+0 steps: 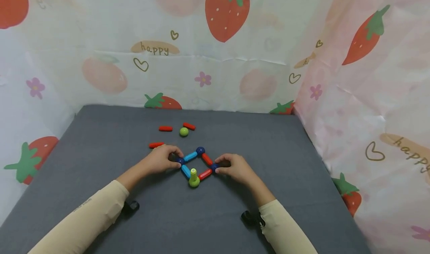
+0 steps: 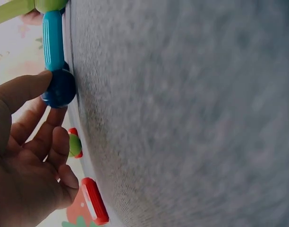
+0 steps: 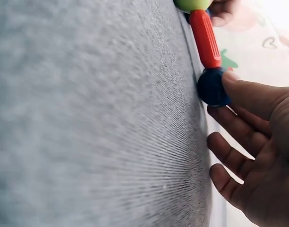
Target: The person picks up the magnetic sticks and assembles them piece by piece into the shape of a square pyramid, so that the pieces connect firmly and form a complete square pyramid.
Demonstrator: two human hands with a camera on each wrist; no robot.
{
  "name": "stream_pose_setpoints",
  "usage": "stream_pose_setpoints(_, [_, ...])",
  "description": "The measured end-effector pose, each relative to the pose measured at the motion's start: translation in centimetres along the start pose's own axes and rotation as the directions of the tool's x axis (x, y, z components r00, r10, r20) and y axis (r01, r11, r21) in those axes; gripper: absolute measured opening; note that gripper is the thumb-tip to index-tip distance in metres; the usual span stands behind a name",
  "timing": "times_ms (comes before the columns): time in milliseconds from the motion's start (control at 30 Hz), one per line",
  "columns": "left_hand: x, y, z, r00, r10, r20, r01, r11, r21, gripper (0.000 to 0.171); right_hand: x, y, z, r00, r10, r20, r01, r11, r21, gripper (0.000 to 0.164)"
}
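Sleeve print (image 1: 82, 205) too small to read; right wrist view crops green ball (image 3: 191, 4).

Extends left arm (image 1: 94, 206) from the near left of the diamond (image 1: 205, 174) and right arm (image 1: 281, 222) from its near right, showing bare wrists (image 1: 131, 176) past long sleeves (image 1: 78, 220). Pinches the diamond's left corner with left hand (image 1: 164, 159) and its right corner with right hand (image 1: 236, 169), pressing thumbs (image 3: 253, 97) to the corners and bending the outer fingers (image 3: 229, 153) loosely.

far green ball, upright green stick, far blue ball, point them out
far green ball (image 1: 183, 132), head view, ball's middle
upright green stick (image 1: 193, 173), head view, stick's middle
far blue ball (image 1: 200, 150), head view, ball's middle
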State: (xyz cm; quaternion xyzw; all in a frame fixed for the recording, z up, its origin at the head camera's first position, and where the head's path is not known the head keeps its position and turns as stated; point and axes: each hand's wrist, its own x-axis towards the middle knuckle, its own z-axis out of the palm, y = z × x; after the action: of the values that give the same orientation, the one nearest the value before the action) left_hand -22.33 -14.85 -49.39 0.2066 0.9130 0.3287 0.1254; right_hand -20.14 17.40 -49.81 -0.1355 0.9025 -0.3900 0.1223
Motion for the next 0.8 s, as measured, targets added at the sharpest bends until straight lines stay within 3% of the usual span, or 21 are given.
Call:
stream_pose_setpoints(300, [-1.1,0.9,0.9,1.0,-0.023,-0.012,0.023,0.999,-0.039,0.025,2.1,0.4,-0.7,1.0,-0.017,-0.002,0.017,1.0,-0.003,0.025])
stream_pose_setpoints(567, [-1.5,1.7,1.9,0.994,-0.105,-0.038,0.104,0.994,-0.04,0.025,3.8,0.4,-1.3,0.999,-0.02,0.029,0.021,1.0,-0.008,0.027])
stream_pose_setpoints(800, [-2.0,2.2,2.3,0.995,-0.093,-0.043,0.091,0.995,-0.049,0.025,4.4,0.3,-1.2,0.998,-0.026,0.051,0.025,1.0,0.014,0.027])
